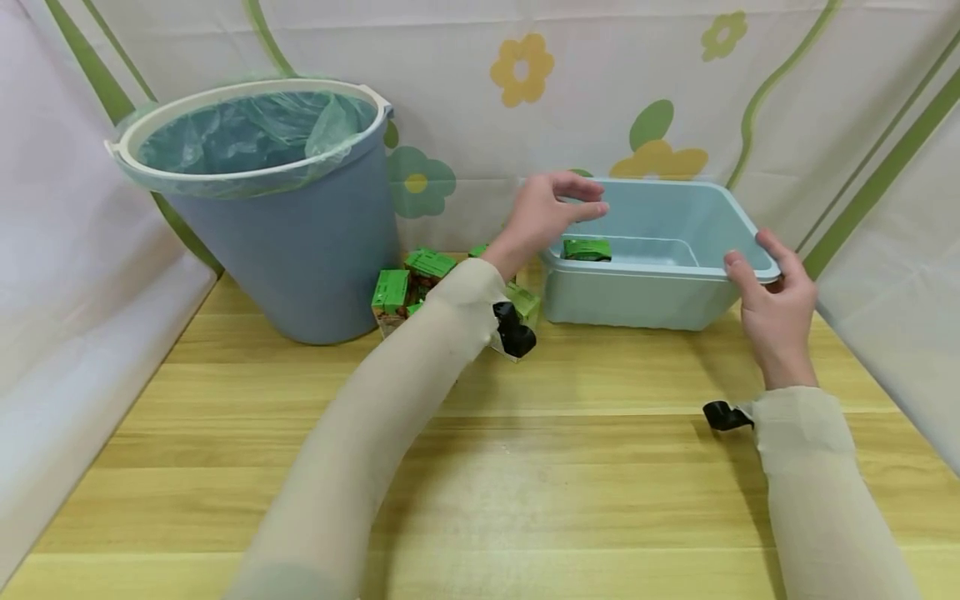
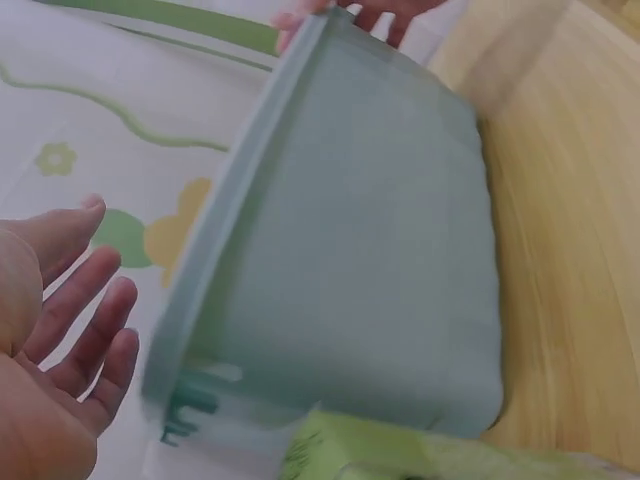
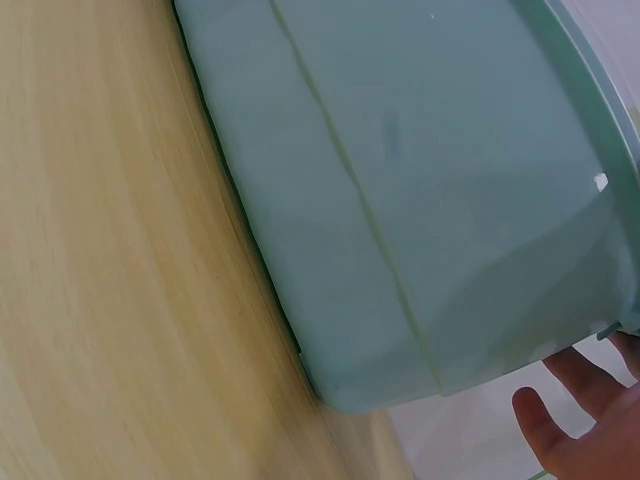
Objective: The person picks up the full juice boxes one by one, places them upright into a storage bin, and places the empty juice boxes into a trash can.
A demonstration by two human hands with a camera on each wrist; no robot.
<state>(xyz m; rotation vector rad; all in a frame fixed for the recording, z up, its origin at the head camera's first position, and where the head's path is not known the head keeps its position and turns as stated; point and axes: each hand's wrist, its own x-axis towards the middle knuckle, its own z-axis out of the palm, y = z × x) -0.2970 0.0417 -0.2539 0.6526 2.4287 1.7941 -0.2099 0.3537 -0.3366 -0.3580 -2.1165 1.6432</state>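
Head alone shows carton (image 1: 587, 250) inside tub (image 1: 637, 302).

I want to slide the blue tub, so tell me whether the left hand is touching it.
Apart. The left wrist view shows the left hand clear of the blue tub, with curtain visible between them.

Tub (image 1: 637, 300), at R hand (image 1: 783, 300): smooth plas., low sheen.
Carton (image 1: 587, 250), just below L hand (image 1: 551, 208): glossy printed card, app.
Bin (image 1: 292, 250), left of L hand: plas., satin-matt.
Bin liner (image 1: 333, 125): thin, crinkly, translucent plas. film.
Tabletop (image 1: 525, 500), below hands: wood-grain, smooth, sl. gloss.
Backdrop (image 1: 450, 83), behind hands: printed cloth, matt, creased.
Sleeves (image 1: 405, 383): matt cloth.
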